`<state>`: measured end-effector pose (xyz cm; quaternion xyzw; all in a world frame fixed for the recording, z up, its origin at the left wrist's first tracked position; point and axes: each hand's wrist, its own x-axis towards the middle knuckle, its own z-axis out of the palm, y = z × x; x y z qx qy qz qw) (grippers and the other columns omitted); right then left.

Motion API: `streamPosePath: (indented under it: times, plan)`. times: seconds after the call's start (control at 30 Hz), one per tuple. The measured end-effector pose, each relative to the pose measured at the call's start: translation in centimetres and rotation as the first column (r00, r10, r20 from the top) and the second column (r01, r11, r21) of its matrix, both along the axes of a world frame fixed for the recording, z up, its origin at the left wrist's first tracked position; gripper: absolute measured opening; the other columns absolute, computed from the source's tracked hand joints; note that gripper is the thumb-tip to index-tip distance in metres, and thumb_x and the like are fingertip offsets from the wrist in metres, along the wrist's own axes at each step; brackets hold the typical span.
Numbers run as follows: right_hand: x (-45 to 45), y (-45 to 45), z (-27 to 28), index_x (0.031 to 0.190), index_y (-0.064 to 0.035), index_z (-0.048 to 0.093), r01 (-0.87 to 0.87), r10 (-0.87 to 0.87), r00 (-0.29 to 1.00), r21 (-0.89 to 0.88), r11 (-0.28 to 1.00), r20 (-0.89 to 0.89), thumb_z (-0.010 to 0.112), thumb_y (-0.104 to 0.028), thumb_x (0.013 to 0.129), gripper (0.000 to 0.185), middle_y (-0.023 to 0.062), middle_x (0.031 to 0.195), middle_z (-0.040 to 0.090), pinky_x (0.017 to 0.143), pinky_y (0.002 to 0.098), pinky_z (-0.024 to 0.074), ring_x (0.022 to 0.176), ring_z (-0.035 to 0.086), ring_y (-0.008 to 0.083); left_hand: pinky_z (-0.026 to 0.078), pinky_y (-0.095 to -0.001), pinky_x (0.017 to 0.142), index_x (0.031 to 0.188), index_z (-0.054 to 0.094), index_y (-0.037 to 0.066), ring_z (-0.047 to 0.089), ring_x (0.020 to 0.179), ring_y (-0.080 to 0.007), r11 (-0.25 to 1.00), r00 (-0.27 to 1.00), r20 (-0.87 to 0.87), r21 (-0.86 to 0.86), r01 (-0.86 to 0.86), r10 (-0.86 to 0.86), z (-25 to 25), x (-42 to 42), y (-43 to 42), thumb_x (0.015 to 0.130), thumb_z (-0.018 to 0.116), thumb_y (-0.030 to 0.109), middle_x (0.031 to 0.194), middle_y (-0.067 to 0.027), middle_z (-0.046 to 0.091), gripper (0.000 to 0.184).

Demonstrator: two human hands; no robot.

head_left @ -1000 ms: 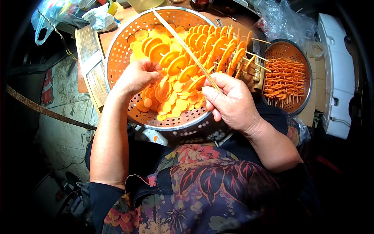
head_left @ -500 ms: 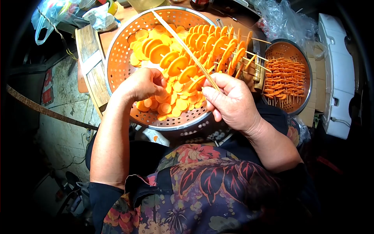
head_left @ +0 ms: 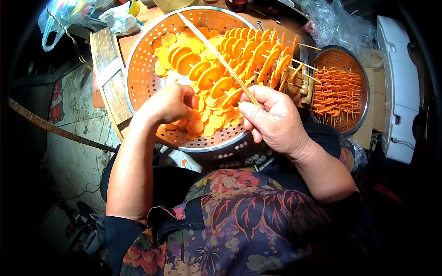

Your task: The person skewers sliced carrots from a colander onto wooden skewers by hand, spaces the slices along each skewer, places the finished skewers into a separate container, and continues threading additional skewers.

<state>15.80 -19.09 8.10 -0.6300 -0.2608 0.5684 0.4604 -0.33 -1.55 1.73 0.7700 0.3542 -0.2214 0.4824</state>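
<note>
A big perforated metal colander [head_left: 140,89] holds a heap of thin orange carrot slices [head_left: 214,120]. My right hand [head_left: 278,119] is closed round a small bundle of wooden skewers [head_left: 216,54], which slant up and left over the heap. At the colander's near left, my left hand [head_left: 165,106] reaches into the slices with fingers curled together; what its fingertips grip is hidden. Between and beyond the hands lie several skewers threaded with spaced carrot slices [head_left: 210,78], their bare ends pointing right past the rim.
A smaller colander [head_left: 363,99] at the right carries stacked carrot skewers [head_left: 336,92]. Beyond it stands a white foam box [head_left: 398,92]. Clear plastic bags [head_left: 340,27] lie at the back right, a wooden slatted piece [head_left: 108,69] at the left, and a bluish bag [head_left: 57,23] at the back left.
My left hand has shifted slightly down within the carrot slices, its fingers still curled. The right hand and its skewers stay almost in place.
</note>
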Motion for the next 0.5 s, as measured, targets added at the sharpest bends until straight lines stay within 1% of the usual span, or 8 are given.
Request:
streamPosePath:
  times: [0.07,0.1,0.17,0.23,0.27,0.3,0.37,0.5]
  plan:
    - [0.0,0.0,0.2,0.099,0.0012,0.053,-0.005,0.005,1.000,-0.009,1.000,-0.007,0.053,-0.012,0.093,0.014,0.0006,0.065,0.053,0.041,0.0143,0.0368,0.044,0.045,0.0026,0.045,-0.0269,0.054,0.074,0.059,0.007,0.058,0.060,-0.0107,0.983,0.985,0.055,-0.100,-0.156,0.162,-0.1,-0.5,1.3,0.070,0.064,0.005,0.064,-0.0017,0.060,0.007]
    - [0.0,0.0,0.2,0.099,0.0012,0.053,-0.009,0.009,1.000,-0.018,1.000,-0.013,0.053,-0.012,0.093,0.014,0.0006,0.065,0.053,0.041,0.0144,0.0367,0.044,0.045,0.0026,0.046,-0.0248,0.053,0.076,0.056,0.006,0.059,0.059,-0.0103,0.920,0.924,0.070,-0.147,-0.364,0.377,-0.1,-0.7,1.5,0.076,0.061,0.003,0.066,-0.0028,0.060,0.006]
    - [0.1,-0.1,0.2,0.099,0.0013,0.054,-0.007,0.007,1.000,-0.012,1.000,-0.026,0.053,-0.012,0.093,0.014,0.0005,0.065,0.053,0.041,0.0145,0.0367,0.044,0.045,0.0026,0.049,-0.0236,0.054,0.078,0.054,0.006,0.061,0.061,-0.0110,0.759,0.723,0.244,-0.304,-0.576,0.647,-0.5,-1.1,3.0,0.081,0.059,0.002,0.069,-0.0038,0.061,0.007]
    - [0.2,-0.1,0.2,0.098,0.0014,0.054,-0.004,0.004,0.999,-0.006,1.000,-0.039,0.053,-0.011,0.093,0.014,0.0005,0.065,0.053,0.041,0.0146,0.0367,0.044,0.045,0.0026,0.053,-0.0250,0.058,0.080,0.054,0.005,0.063,0.061,-0.0134,0.592,0.502,0.318,-0.349,-0.726,0.804,-0.1,-1.2,3.8,0.083,0.058,0.000,0.073,-0.0047,0.062,0.007]
    - [0.2,-0.1,0.2,0.098,0.0015,0.054,-0.012,0.012,0.999,-0.003,1.000,-0.045,0.053,-0.011,0.093,0.014,0.0005,0.064,0.053,0.041,0.0147,0.0368,0.044,0.045,0.0026,0.054,-0.0260,0.063,0.087,0.055,0.004,0.062,0.064,-0.0140,0.532,0.420,0.340,-0.378,-0.758,0.841,-0.1,-1.2,4.0,0.084,0.059,0.002,0.078,-0.0059,0.062,0.006]
    - [0.2,-0.2,0.1,0.098,0.0016,0.054,-0.020,0.020,0.998,0.001,1.000,-0.052,0.053,-0.011,0.093,0.014,0.0004,0.064,0.053,0.041,0.0148,0.0369,0.044,0.046,0.0025,0.054,-0.0260,0.063,0.087,0.055,0.004,0.062,0.064,-0.0140,0.532,0.421,0.340,-0.378,-0.758,0.841,-0.1,-1.1,4.0,0.084,0.059,0.002,0.078,-0.0059,0.062,0.006]
    - [0.2,-0.2,0.1,0.097,0.0017,0.054,-0.027,0.027,0.997,0.001,1.000,-0.066,0.053,-0.011,0.093,0.014,0.0003,0.064,0.053,0.042,0.0149,0.0370,0.045,0.046,0.0025,0.055,-0.0272,0.067,0.091,0.055,0.004,0.063,0.070,-0.0156,0.469,0.298,0.385,-0.495,-0.731,0.873,0.0,-0.8,3.9,0.084,0.060,0.003,0.084,-0.0073,0.063,0.009]
    - [0.3,-0.1,0.1,0.097,0.0019,0.054,-0.038,0.038,0.998,-0.001,0.999,-0.052,0.053,-0.011,0.093,0.013,0.0000,0.064,0.053,0.042,0.0150,0.0372,0.045,0.046,0.0023,0.054,-0.0259,0.070,0.102,0.054,0.006,0.064,0.079,-0.0150,0.430,0.248,0.377,-0.545,-0.720,0.892,-0.5,-0.9,4.1,0.087,0.059,0.008,0.092,-0.0073,0.063,0.015]
